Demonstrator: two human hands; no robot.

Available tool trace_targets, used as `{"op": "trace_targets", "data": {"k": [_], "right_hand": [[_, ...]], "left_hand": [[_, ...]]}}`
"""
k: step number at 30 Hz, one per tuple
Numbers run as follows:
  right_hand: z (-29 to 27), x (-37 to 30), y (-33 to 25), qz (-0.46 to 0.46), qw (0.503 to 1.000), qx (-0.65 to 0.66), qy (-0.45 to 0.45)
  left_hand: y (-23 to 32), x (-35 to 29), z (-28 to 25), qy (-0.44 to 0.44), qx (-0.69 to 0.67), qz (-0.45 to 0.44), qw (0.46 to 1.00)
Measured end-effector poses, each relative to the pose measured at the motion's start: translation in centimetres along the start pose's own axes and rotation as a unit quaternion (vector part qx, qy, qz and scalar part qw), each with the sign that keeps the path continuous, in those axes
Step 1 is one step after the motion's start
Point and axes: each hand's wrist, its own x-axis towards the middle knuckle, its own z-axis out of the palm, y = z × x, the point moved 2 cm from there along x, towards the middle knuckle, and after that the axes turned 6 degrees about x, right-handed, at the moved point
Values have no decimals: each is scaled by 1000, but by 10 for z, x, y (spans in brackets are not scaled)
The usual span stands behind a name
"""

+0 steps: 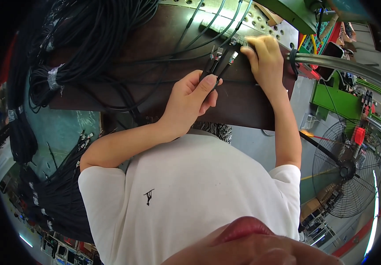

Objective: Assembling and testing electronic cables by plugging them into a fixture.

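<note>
My left hand is closed around several black cables whose ends stick up past the thumb. Small metal connectors tip these cables. Farther up and to the right, my right hand has its thumb and fingers pinched at a small metallic or clear piece, too small to name, beside a metal strip on the table. More black cables run from there toward the far edge. Both hands are over the dark brown tabletop.
Large coils of black cable are piled at the left, one tied with clear wrap. A perforated metal plate and green machine part stand at the far side. At the right are a curved metal rail and a floor fan.
</note>
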Motion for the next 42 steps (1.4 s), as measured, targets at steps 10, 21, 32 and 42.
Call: {"op": "trace_targets", "data": {"k": [10,21,32,42], "right_hand": [[-12,-14,-66,-93,991,33,87],[8,-3,-64,71,979,188,24],[-10,10,-69,-125,988,-13,90],[-10,-14,-62,-71,996,38,24]], "left_hand": [[-9,-8,8,-15,-26,-34,999],[9,-16,-7,-38,-134,18,990],[11,-21,4,-76,-71,-60,993],[12,-11,-2,-2,34,6,999]]}}
